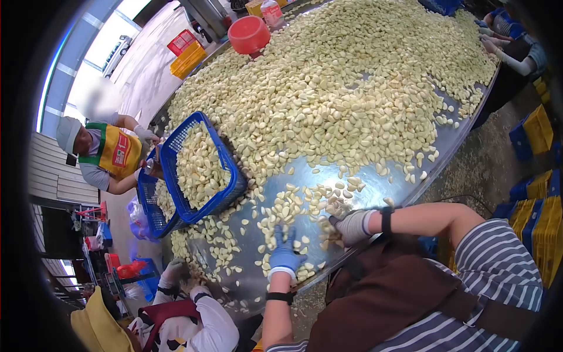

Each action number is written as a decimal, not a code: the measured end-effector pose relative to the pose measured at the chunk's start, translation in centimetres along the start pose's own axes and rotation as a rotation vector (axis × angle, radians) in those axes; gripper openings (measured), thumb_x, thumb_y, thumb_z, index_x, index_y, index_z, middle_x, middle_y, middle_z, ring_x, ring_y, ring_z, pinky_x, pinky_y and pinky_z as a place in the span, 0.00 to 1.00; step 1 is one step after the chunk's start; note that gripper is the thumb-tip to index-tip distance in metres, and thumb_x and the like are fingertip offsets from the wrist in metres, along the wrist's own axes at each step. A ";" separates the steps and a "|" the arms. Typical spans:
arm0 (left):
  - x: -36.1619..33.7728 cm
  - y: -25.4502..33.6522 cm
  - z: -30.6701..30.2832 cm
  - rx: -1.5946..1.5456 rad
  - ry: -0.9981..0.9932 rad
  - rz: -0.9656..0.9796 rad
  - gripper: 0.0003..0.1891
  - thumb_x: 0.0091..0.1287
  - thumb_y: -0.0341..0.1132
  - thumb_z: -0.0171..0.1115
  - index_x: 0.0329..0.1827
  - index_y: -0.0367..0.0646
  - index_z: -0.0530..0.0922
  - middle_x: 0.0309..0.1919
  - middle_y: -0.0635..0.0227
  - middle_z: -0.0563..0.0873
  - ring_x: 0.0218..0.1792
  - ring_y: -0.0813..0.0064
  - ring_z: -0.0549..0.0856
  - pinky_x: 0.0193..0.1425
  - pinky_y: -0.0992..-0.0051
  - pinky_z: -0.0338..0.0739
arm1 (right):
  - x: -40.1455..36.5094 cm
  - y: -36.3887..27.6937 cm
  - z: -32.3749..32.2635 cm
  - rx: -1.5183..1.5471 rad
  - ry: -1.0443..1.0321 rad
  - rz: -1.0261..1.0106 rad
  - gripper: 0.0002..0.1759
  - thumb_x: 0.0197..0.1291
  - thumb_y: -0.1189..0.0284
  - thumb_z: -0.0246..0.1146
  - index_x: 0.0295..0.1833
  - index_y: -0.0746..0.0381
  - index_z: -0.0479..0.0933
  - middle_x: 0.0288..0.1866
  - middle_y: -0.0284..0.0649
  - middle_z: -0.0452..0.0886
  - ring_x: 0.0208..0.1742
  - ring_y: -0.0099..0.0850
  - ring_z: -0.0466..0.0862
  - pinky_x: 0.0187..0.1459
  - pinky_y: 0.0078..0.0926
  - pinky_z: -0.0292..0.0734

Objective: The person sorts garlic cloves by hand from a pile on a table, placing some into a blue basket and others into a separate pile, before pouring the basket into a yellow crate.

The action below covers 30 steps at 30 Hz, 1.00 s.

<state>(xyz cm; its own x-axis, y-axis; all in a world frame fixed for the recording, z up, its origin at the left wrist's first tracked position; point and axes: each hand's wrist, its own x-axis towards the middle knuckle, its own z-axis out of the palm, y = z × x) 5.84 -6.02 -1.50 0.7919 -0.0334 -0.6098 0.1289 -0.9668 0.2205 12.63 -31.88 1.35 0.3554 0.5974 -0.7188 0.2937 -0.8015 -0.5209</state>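
Head view: a shiny table (375,190) is standing on a bare floor, with pale cloves (328,105) covering most of it. Blue baskets (218,203) are sitting left, a red tub (249,35) far off. The left hand (285,256) is resting on cloves, fingers wide, gripping nothing; the right hand (353,227) is bending over others, maybe holding some, I cannot tell.

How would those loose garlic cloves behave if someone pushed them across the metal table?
The garlic cloves would probably slide easily, since the metal table looks smooth and shiny. Their curved, uneven shapes suggest they may wobble rather than roll far. Each looks small, so is likely light.
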 end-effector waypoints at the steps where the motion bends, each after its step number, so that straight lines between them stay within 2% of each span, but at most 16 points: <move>1: 0.0 -2.9 -0.5 -0.116 0.052 -0.137 0.56 0.44 0.41 0.77 0.78 0.62 0.52 0.79 0.56 0.38 0.64 0.54 0.75 0.62 0.65 0.76 | 1.0 -2.6 0.0 0.056 -0.045 -0.069 0.43 0.51 0.62 0.67 0.70 0.65 0.58 0.51 0.57 0.80 0.48 0.50 0.83 0.48 0.43 0.78; 3: -2.0 -5.6 -2.6 -0.169 0.151 -0.426 0.48 0.46 0.38 0.75 0.75 0.56 0.61 0.78 0.54 0.48 0.64 0.54 0.76 0.62 0.65 0.75 | 1.6 -4.8 0.2 0.101 -0.093 -0.155 0.42 0.53 0.61 0.66 0.71 0.63 0.58 0.55 0.57 0.78 0.50 0.51 0.82 0.50 0.43 0.77; 5: -2.0 -10.3 0.6 -0.035 0.239 -0.485 0.43 0.49 0.38 0.73 0.72 0.54 0.65 0.76 0.51 0.52 0.61 0.54 0.78 0.61 0.65 0.76 | 1.8 -6.1 0.0 0.098 0.070 -0.512 0.41 0.60 0.58 0.60 0.74 0.61 0.52 0.51 0.58 0.79 0.50 0.50 0.81 0.51 0.43 0.75; 6: -2.2 -11.9 2.0 0.095 0.312 -0.532 0.37 0.52 0.38 0.71 0.69 0.52 0.69 0.74 0.47 0.55 0.57 0.53 0.81 0.59 0.65 0.77 | 2.4 -5.0 0.0 0.086 0.142 -0.528 0.37 0.61 0.59 0.60 0.73 0.61 0.57 0.49 0.56 0.80 0.49 0.50 0.82 0.50 0.43 0.75; 8: -5.0 -3.5 -0.5 -0.343 0.583 -0.036 0.19 0.60 0.33 0.64 0.56 0.44 0.79 0.59 0.52 0.78 0.52 0.55 0.82 0.58 0.64 0.77 | 2.1 -3.0 -1.9 0.116 0.232 -0.413 0.29 0.59 0.61 0.60 0.65 0.60 0.69 0.40 0.51 0.83 0.42 0.48 0.83 0.46 0.41 0.77; 9: -5.8 1.5 -1.7 -0.679 0.377 0.015 0.16 0.62 0.33 0.63 0.53 0.42 0.80 0.52 0.57 0.83 0.53 0.59 0.81 0.58 0.65 0.75 | 2.6 -2.4 -3.2 0.022 0.178 -0.287 0.28 0.59 0.59 0.58 0.63 0.61 0.72 0.46 0.55 0.83 0.48 0.49 0.83 0.51 0.43 0.77; 10: -5.4 3.7 0.1 -0.732 0.262 0.288 0.15 0.65 0.37 0.61 0.51 0.42 0.81 0.49 0.58 0.85 0.53 0.61 0.82 0.58 0.66 0.74 | 2.8 -1.6 -3.7 0.020 0.269 -0.268 0.26 0.59 0.60 0.58 0.61 0.60 0.74 0.42 0.54 0.83 0.46 0.50 0.83 0.49 0.43 0.77; 11: -4.6 5.0 1.7 -0.499 0.087 0.427 0.16 0.67 0.43 0.57 0.51 0.45 0.82 0.48 0.60 0.85 0.53 0.59 0.81 0.59 0.66 0.73 | 1.1 -2.0 -5.6 0.005 0.320 -0.250 0.25 0.60 0.60 0.58 0.60 0.60 0.74 0.43 0.54 0.83 0.46 0.50 0.83 0.49 0.43 0.77; 13: -5.3 3.6 4.2 -0.331 0.007 0.385 0.18 0.66 0.50 0.56 0.47 0.49 0.85 0.47 0.62 0.86 0.51 0.57 0.82 0.59 0.65 0.73 | 0.4 -0.8 -7.8 0.089 0.379 -0.282 0.23 0.61 0.61 0.58 0.60 0.60 0.75 0.43 0.51 0.84 0.46 0.48 0.83 0.49 0.41 0.78; 15: -6.9 0.1 2.4 -0.149 -0.147 -0.047 0.20 0.64 0.57 0.55 0.47 0.56 0.86 0.48 0.66 0.86 0.53 0.62 0.82 0.59 0.67 0.74 | -1.2 1.7 -9.8 0.132 0.475 -0.202 0.22 0.62 0.62 0.58 0.58 0.61 0.76 0.44 0.49 0.84 0.46 0.45 0.84 0.49 0.37 0.78; 19: -11.4 -10.3 2.5 0.348 0.084 -0.604 0.17 0.56 0.53 0.63 0.42 0.54 0.87 0.42 0.57 0.86 0.45 0.59 0.85 0.55 0.63 0.76 | -2.5 8.9 -13.1 0.247 0.655 0.020 0.22 0.61 0.63 0.60 0.58 0.61 0.77 0.46 0.49 0.85 0.47 0.41 0.85 0.52 0.32 0.77; 21: -11.6 -11.9 2.6 0.176 0.498 -0.533 0.13 0.56 0.45 0.65 0.39 0.50 0.86 0.38 0.55 0.85 0.43 0.57 0.84 0.53 0.60 0.76 | -2.0 12.8 -14.8 0.264 0.799 0.002 0.22 0.61 0.62 0.61 0.57 0.62 0.77 0.46 0.49 0.84 0.49 0.43 0.84 0.53 0.34 0.77; 22: -10.7 -8.4 0.1 -0.034 0.550 -0.591 0.09 0.58 0.40 0.64 0.36 0.46 0.84 0.36 0.56 0.85 0.41 0.56 0.84 0.49 0.58 0.76 | -2.5 13.0 -16.5 0.131 0.826 0.058 0.23 0.61 0.63 0.61 0.59 0.62 0.76 0.48 0.50 0.84 0.49 0.44 0.84 0.53 0.34 0.77; 25: -5.4 -3.0 0.3 -0.132 0.748 -0.214 0.08 0.61 0.39 0.61 0.37 0.47 0.84 0.35 0.59 0.85 0.39 0.57 0.83 0.48 0.60 0.76 | 0.1 12.0 -19.3 -0.043 0.851 0.276 0.23 0.61 0.67 0.59 0.59 0.66 0.73 0.48 0.54 0.83 0.49 0.46 0.84 0.52 0.38 0.78; 27: -1.7 -0.5 -0.3 0.105 0.725 -0.067 0.07 0.60 0.37 0.62 0.37 0.47 0.84 0.33 0.59 0.85 0.36 0.56 0.84 0.44 0.60 0.77 | 5.5 11.0 -18.6 -0.103 0.951 0.394 0.22 0.59 0.71 0.56 0.58 0.71 0.71 0.47 0.56 0.82 0.48 0.48 0.84 0.47 0.41 0.79; 30: 1.3 0.6 -1.5 0.139 0.456 -0.152 0.07 0.55 0.34 0.65 0.35 0.44 0.83 0.28 0.58 0.85 0.31 0.57 0.85 0.39 0.61 0.80 | 8.6 5.9 -16.3 -0.244 0.764 0.157 0.18 0.54 0.72 0.59 0.49 0.70 0.76 0.38 0.51 0.85 0.38 0.45 0.87 0.35 0.43 0.81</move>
<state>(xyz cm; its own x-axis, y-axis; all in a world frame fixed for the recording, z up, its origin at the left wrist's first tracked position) 7.84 -6.23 -1.08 0.9547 0.1945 -0.2251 0.2068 -0.9779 0.0321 31.87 -31.04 -0.46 0.8893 0.4025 -0.2168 0.3442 -0.9016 -0.2621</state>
